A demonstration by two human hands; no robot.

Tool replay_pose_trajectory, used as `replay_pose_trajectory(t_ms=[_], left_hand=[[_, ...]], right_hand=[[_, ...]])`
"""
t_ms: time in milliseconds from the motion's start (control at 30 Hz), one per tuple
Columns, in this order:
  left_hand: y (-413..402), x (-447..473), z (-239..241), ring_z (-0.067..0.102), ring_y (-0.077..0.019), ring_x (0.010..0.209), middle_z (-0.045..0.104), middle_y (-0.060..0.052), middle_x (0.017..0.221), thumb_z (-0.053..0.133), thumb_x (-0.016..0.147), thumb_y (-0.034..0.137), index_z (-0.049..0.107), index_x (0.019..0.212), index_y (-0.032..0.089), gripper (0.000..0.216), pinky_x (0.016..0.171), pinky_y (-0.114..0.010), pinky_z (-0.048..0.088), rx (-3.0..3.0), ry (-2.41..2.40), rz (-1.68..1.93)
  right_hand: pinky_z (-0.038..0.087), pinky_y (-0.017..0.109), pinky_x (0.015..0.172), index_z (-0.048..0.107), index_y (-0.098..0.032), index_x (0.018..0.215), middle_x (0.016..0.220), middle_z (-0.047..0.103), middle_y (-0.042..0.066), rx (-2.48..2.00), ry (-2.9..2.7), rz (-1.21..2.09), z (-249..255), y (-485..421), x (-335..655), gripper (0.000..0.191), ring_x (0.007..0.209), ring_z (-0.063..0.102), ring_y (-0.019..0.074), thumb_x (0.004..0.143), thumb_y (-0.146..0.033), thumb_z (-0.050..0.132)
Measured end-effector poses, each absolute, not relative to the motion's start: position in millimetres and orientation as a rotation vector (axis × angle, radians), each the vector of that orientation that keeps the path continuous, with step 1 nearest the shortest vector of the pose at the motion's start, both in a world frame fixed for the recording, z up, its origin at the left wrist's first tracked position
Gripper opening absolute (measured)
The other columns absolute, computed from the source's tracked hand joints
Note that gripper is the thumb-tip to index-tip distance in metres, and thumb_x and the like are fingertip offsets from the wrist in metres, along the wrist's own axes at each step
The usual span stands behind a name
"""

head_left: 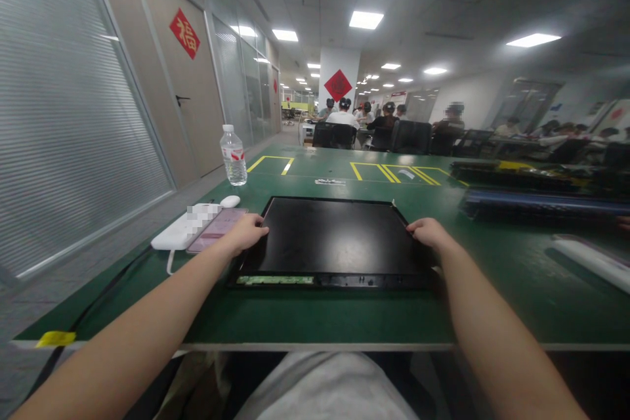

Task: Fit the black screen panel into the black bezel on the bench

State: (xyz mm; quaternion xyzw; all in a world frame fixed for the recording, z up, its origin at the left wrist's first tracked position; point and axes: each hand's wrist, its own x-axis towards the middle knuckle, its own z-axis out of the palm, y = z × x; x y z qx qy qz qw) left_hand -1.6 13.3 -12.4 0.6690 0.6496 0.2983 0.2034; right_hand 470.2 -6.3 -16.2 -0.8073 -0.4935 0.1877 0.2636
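Observation:
A black flat display panel point(329, 236) lies in front of me on the green table, its dark screen facing up. Along its near edge runs a black strip with a green circuit board point(274, 280) showing at the left. My left hand point(250, 233) grips the panel's left edge, thumb on top and fingers curled at the side. At the right edge, my right hand point(427, 233) pinches the panel the same way. The fingers' undersides are hidden. Whether the panel is lifted a little or rests flat, I cannot tell.
Left of the panel are a phone point(216, 231), a white power bank point(184, 226) with a cable, a white mouse-shaped item point(230, 201) and a water bottle point(233, 156). Dark and bluish long parts point(536, 203) lie at the right. People sit at tables behind.

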Motion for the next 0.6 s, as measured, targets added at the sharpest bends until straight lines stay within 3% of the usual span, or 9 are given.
replay_pose_trajectory(t_ms=[600], left_hand=[[16.4, -3.9, -15.6, 0.070, -0.0359, 0.097, 0.077, -0.012, 0.089, 0.072, 0.063, 0.027, 0.068, 0.068, 0.022, 0.007, 0.089, -0.039, 0.053, 1.875, 1.783, 0.915]], right_hand=[[0.051, 0.023, 0.072, 0.083, -0.014, 0.087, 0.087, 0.078, 0.008, -2.180, -1.322, 0.530, -16.3, -6.6, 471.9, 0.034, 0.081, 0.071, 0.0193, 0.067, 0.004, 0.063]])
